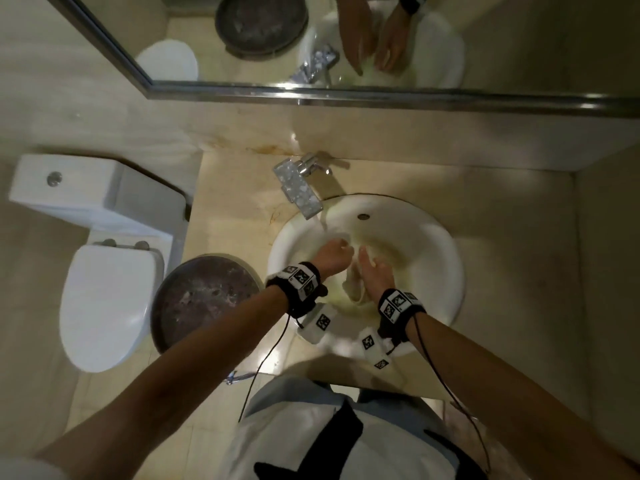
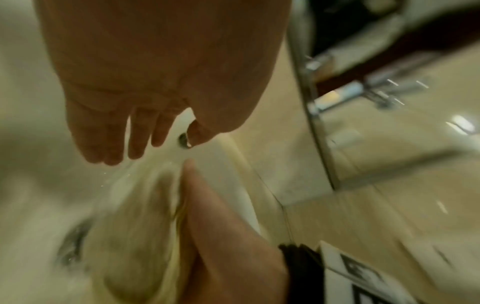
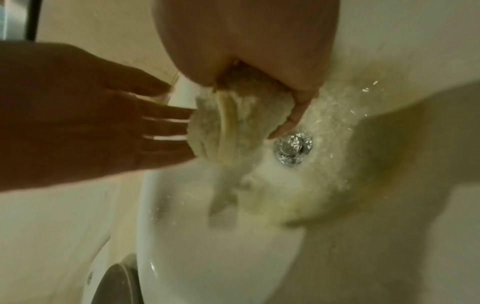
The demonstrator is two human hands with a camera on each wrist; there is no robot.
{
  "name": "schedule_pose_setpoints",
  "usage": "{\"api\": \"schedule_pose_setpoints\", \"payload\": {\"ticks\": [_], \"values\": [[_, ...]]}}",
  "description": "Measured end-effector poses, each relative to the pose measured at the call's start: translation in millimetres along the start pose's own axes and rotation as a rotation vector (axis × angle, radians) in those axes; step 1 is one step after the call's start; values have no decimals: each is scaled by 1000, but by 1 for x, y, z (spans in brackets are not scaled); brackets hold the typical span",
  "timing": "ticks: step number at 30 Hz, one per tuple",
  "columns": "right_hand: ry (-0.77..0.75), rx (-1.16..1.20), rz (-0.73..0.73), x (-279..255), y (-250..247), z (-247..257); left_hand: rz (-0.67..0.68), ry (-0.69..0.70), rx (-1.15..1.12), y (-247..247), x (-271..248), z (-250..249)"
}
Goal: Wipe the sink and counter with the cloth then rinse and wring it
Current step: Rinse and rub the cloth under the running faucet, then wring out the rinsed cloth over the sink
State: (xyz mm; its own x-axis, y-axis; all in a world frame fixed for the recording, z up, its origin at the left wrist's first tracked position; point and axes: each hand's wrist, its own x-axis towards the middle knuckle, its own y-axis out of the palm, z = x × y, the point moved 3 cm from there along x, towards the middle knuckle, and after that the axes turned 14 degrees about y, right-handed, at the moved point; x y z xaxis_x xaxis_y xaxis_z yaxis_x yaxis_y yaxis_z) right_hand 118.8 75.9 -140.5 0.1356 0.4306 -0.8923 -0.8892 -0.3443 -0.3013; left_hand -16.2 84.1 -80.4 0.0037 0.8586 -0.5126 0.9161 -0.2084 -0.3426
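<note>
A wet pale-yellow cloth (image 3: 239, 121) hangs bunched over the white sink (image 1: 446, 271), just above the drain (image 3: 293, 147). My right hand (image 1: 370, 266) grips the cloth, with fingers (image 3: 293, 115) curled round the bunch. To its left, my left hand (image 1: 341, 252) has its fingers (image 3: 161, 127) spread and straight, touching the side of the cloth. Water (image 1: 323, 225) runs from the chrome faucet (image 1: 298, 188) into the basin beside my left hand. In the left wrist view the left fingers (image 2: 103, 148) hang loose above the cloth (image 2: 135, 226).
The beige stone counter (image 1: 512, 220) surrounds the sink, with a wall on the right. A mirror (image 1: 242, 39) runs along the back. A white toilet (image 1: 104, 299) and a round dark bin lid (image 1: 204, 299) stand to the left.
</note>
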Motion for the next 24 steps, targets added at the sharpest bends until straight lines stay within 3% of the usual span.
{"api": "schedule_pose_setpoints", "payload": {"ticks": [4, 7, 10, 13, 16, 24], "values": [[16, -85, 42, -15, -18, -7, -81, 398, 519, -32, -4, -50], [-55, -113, -14, -31, -36, -1, -79, 554, 891, -44, 2, -81], [-174, -145, -74, -44, -53, 10, -25, 545, 1264, -50, 24, -85], [-237, -198, -105, -53, -69, 15, -3, 426, 1456, -62, 37, -78], [-284, -246, -121, -62, -81, 20, 27, 363, 1508, -71, 40, -74], [-323, -200, -181, -86, -88, 34, 20, 395, 1440, -77, 30, -85]]}}
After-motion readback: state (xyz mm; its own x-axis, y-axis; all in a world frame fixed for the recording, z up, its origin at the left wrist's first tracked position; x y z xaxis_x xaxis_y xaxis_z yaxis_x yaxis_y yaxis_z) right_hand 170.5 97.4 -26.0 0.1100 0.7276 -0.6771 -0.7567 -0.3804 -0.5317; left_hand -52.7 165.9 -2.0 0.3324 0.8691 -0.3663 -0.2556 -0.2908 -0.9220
